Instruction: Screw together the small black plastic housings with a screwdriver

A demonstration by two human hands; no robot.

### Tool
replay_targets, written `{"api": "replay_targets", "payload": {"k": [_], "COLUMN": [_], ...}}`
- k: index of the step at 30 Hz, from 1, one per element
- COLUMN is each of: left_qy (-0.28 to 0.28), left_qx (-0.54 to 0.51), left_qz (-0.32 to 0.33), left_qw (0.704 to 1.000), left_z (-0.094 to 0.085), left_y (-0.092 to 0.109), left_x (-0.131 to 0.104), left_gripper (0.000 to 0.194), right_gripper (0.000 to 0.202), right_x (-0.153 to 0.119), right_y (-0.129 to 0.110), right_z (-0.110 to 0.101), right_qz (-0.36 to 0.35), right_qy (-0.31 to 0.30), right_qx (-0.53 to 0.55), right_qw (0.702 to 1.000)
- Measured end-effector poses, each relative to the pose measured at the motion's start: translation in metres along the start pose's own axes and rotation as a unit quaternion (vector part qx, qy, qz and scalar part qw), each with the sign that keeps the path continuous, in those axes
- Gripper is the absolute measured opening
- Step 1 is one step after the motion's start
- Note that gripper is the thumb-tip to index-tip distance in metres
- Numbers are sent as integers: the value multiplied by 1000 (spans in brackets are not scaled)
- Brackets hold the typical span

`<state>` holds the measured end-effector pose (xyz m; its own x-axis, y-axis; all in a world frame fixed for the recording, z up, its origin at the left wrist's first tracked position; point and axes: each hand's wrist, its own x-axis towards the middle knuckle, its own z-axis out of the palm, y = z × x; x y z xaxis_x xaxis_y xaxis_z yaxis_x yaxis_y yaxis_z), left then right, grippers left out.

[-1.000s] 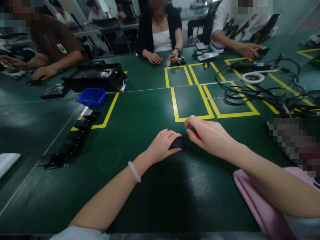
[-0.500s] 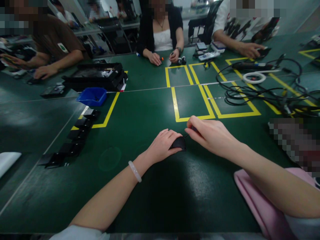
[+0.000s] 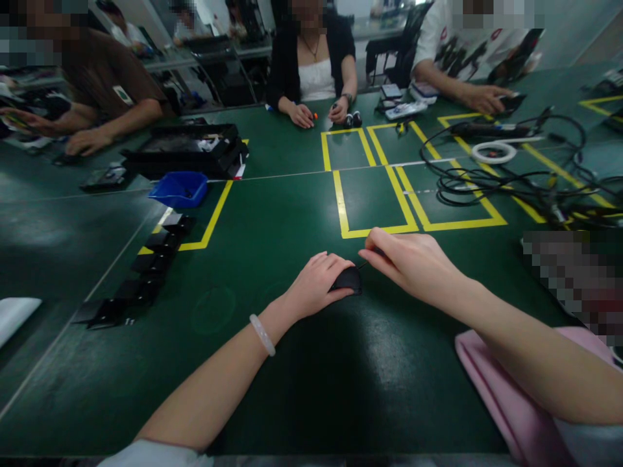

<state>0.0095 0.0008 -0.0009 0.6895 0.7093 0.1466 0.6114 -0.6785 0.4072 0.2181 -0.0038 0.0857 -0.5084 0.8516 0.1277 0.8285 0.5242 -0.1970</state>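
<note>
Near the middle of the green table, my left hand (image 3: 318, 282) is closed around a small black rounded part (image 3: 347, 279), holding it on or just over the surface. My right hand (image 3: 402, 256), just to the right, is curled around a thin dark tool that looks like a small screwdriver (image 3: 362, 264). Its slim shaft reaches from my fingertips to the upper right edge of the black part. The handle is mostly hidden in my fingers, and most of the part's left side lies under my left hand.
A row of black parts (image 3: 150, 261) and a blue scoop-shaped bin (image 3: 179, 189) stand on the left. Behind them is a black tray (image 3: 185, 149). Tangled black cables (image 3: 487, 185) lie at the right, a pink cloth (image 3: 501, 376) near my right forearm. Several people sit across.
My hands keep nearly the same place and grip. The right hand's fingers have shifted very slightly, with the tool's shaft still at the black part.
</note>
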Motion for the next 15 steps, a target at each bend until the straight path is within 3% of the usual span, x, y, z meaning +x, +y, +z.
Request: {"api": "replay_targets", "payload": {"k": [5,15], "left_qy": [-1,2], "left_qx": [4,2], "left_qz": [2,4], "left_qw": [1000,1000], "left_z": [-1,0], "left_y": [1,0], "left_x": [0,1], "left_gripper": [39,38], "right_gripper": [14,19], "right_x": [-1,-1], "right_y": [-1,-1], "right_z": [-1,0], "right_qz": [-6,-11], "right_qy": [5,-8], "right_qx": [9,8], "right_qw": [1000,1000]}}
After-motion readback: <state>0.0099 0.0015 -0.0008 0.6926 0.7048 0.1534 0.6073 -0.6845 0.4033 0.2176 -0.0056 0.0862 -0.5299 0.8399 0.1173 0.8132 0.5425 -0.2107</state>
